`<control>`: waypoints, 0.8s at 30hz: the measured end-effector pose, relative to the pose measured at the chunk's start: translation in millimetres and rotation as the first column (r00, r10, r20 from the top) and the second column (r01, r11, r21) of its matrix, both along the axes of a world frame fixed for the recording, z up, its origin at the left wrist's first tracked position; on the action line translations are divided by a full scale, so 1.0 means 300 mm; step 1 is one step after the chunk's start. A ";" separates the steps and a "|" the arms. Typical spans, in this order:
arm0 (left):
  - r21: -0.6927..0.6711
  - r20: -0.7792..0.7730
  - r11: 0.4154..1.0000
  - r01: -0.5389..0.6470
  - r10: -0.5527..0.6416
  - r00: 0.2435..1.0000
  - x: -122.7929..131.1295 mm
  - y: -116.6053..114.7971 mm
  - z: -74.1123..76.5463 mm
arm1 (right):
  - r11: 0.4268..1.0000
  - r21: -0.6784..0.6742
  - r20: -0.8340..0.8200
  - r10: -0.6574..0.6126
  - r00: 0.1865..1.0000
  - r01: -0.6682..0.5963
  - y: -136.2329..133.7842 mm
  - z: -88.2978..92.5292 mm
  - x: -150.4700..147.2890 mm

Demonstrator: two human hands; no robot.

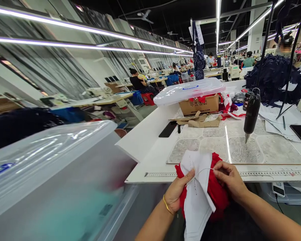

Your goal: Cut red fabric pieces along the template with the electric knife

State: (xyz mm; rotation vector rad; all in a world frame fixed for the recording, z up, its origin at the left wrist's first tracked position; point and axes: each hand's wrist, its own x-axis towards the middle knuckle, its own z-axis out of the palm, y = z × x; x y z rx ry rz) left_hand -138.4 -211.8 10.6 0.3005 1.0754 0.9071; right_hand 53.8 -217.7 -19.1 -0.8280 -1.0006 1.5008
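A bundle of red fabric (217,192) with white paper pattern pieces (197,204) over it is held up at the table's front edge. My left hand (177,192) grips the bundle from its left side, thumb pressed on the paper. A thin whitish cord (205,168) crosses the paper in a curve. My right hand (229,177) pinches the cord's right end between thumb and fingers, beside the red fabric. Small dark marks and drawn lines show on the paper. The underside of the bundle is hidden.
A hanging black tool with a metal tip (251,115) points down at the tiled board (215,144). Behind stand a cardboard box (199,105) under a clear lid (188,90), and a phone (168,129). A measuring tape (271,173) runs along the front edge. Plastic bins (65,174) stand left.
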 end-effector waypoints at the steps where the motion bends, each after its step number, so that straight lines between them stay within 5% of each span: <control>1: 0.003 -0.007 0.999 -0.044 0.044 0.999 -0.006 0.005 0.006 | 1.000 0.012 -0.012 -0.017 1.000 0.018 0.001 0.002 0.017; 4: 0.033 -0.038 0.989 -0.146 0.148 0.988 -0.020 0.017 0.010 | 0.987 0.134 0.035 -0.097 0.995 0.091 0.000 -0.002 0.064; 8: 0.068 -0.019 0.990 -0.126 0.127 0.992 -0.015 0.014 -0.006 | 0.944 0.308 0.244 -0.196 0.950 0.116 -0.010 -0.019 0.095; 14: 0.123 -0.031 0.991 -0.045 0.049 0.998 0.005 0.002 0.012 | 0.987 0.140 0.367 -0.120 0.923 0.073 -0.009 0.004 0.078; 16: 0.178 -0.075 0.983 -0.036 0.050 0.996 0.018 0.009 0.045 | 0.991 0.111 0.354 -0.109 0.929 0.074 0.000 0.014 0.064; 19: 0.297 -0.149 0.954 -0.026 0.074 0.986 0.046 0.041 0.126 | 0.966 0.142 0.340 -0.252 0.906 0.216 0.024 0.012 0.058; 24: 0.472 -0.214 0.882 -0.003 0.118 0.970 0.092 0.170 0.248 | 0.876 0.316 0.443 -0.476 0.760 0.365 0.076 -0.024 0.149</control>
